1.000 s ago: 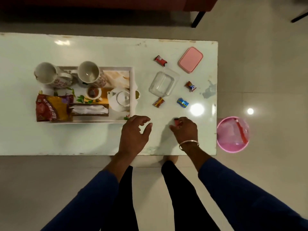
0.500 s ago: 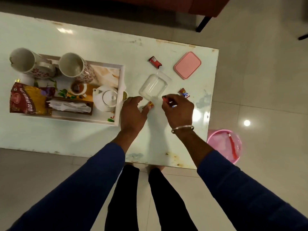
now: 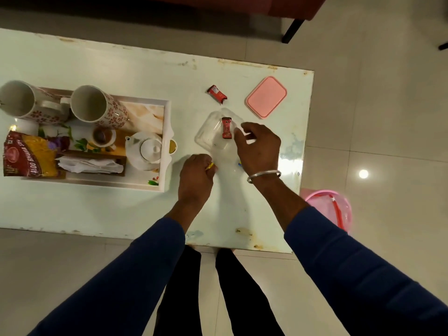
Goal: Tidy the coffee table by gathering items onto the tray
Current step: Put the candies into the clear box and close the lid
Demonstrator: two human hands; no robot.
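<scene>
Fingers [image 3: 238, 133] of our right hand [image 3: 258, 147] hang loosely spread over the near rim of the clear plastic rectangular container [image 3: 213, 133], holding nothing we can see. A second ago this hand was pinching a small red sweet at the front of the worktop [image 3: 121, 209]; now a red wrapped sweet [image 3: 226, 127] lies inside the container, so we judge it has just been dropped there. Our left hand [image 3: 195, 177], which was open and empty a second ago, is now curled shut on an orange-yellow wrapped sweet [image 3: 210, 166], only a sliver of which shows between the fingers. That leaves one sweet boxed and one in hand, with the container itself still off the tray.

Further out, another red wrapped sweet [image 3: 217, 93] lies beyond the container, and the flat pink rectangular lid [image 3: 266, 97] sits near the far right corner. The white rectangular tray [image 3: 167, 132] stands to our left, just beside the left hand, already loaded with two floral mugs, a white teapot [image 3: 145, 150], a snack packet and tissues.

A speck of blue [image 3: 239, 163] peeps out beside our right wrist, probably the blue sweet, mostly hidden. The brown-orange sweet seen earlier is out of sight, perhaps under that hand. The leftmost mug is cut off by the frame edge.
</scene>
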